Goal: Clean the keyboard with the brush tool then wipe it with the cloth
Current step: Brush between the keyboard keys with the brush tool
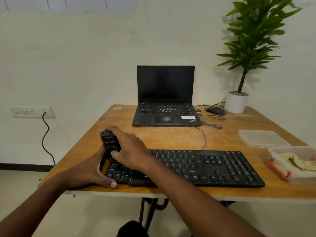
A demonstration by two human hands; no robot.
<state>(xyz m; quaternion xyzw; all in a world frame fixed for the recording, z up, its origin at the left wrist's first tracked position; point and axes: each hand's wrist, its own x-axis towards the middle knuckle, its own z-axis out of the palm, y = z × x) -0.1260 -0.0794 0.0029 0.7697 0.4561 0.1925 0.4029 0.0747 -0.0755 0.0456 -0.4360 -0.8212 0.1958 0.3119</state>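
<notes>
From the head view, the right hand (127, 147) gripped the black brush tool (110, 144) over the far left corner of the black keyboard (196, 166), while the left hand (93, 170) held that left end, thumb on the front edge. The brush stood roughly upright, its working end hidden behind the fingers. The keyboard's long axis ran left to right along the table (171, 137) front. Best to sweep row by row rightward, keeping it braced; the cloth (297, 164) waited in a container (280, 170) at right.
</notes>
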